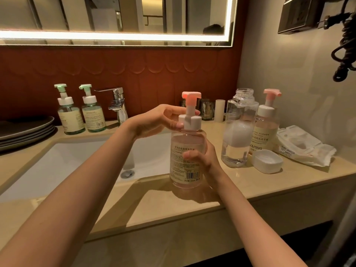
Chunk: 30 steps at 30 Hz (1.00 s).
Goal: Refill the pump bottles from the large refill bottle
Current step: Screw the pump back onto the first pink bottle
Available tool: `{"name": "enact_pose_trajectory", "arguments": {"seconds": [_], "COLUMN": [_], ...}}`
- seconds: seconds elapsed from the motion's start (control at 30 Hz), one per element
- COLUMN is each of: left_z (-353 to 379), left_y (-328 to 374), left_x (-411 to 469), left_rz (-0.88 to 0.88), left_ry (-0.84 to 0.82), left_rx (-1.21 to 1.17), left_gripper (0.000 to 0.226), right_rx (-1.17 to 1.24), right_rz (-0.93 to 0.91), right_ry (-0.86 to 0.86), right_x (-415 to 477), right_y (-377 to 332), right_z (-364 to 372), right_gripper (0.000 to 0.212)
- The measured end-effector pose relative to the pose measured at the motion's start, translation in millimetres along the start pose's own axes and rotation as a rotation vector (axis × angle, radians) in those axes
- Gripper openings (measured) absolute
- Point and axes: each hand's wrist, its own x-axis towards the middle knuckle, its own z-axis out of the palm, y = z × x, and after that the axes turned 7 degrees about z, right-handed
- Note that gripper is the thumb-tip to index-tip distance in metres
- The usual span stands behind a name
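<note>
Your right hand [204, 162] wraps the body of the pink pump bottle [185, 157], fingers curled round its label. Your left hand [154, 122] pinches the white collar [190, 122] under the pump head with thumb and fingertips. The bottle is upright at the front of the counter [173, 205], just beside the sink [77, 157]; whether its base touches the stone is hard to tell.

The main risk is slip. The body is smooth clear plastic, and any soap on it could let it turn in your palm instead of the collar turning. A tilt while the collar is loose could spill liquid over the polished counter or drop the bottle into the sink. The large refill bottle [238, 132] stands open to your right, partly full with foam inside. Its white cap [266, 160] lies just beside it, so a swinging elbow could knock the bottle over.

The refill bottle is a tall clear cylinder with a threaded neck. The second pink pump bottle [266, 128] beside it is round-shouldered with a matte white collar. The cap is a rounded, glossy square.
</note>
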Motion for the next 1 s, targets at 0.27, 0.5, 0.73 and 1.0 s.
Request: {"name": "enact_pose_trajectory", "arguments": {"seconds": [0.27, 0.5, 0.73, 1.0], "left_z": [25.3, 16.1, 17.6, 25.0], "left_y": [5.6, -0.9, 1.3, -0.6], "left_x": [12.2, 5.5, 3.1, 5.7], "left_rz": [0.019, 0.044, 0.076, 0.077], "left_ry": [0.051, 0.116, 0.188, 0.233], "left_rx": [0.035, 0.136, 0.115, -0.024], "left_gripper": [0.075, 0.065, 0.080, 0.078], "right_rx": [-0.019, -0.033, 0.035, 0.142], "right_rz": [-0.001, -0.019, 0.030, 0.141], "right_ry": [-0.043, -0.048, -0.163, -0.337], "right_x": [0.7, 3.0, -3.5, -2.7], "right_y": [4.7, 1.3, -4.2, -2.8], "right_z": [-2.2, -2.1, -3.5, -12.8], "right_gripper": [0.062, 0.068, 0.086, 0.081]}}
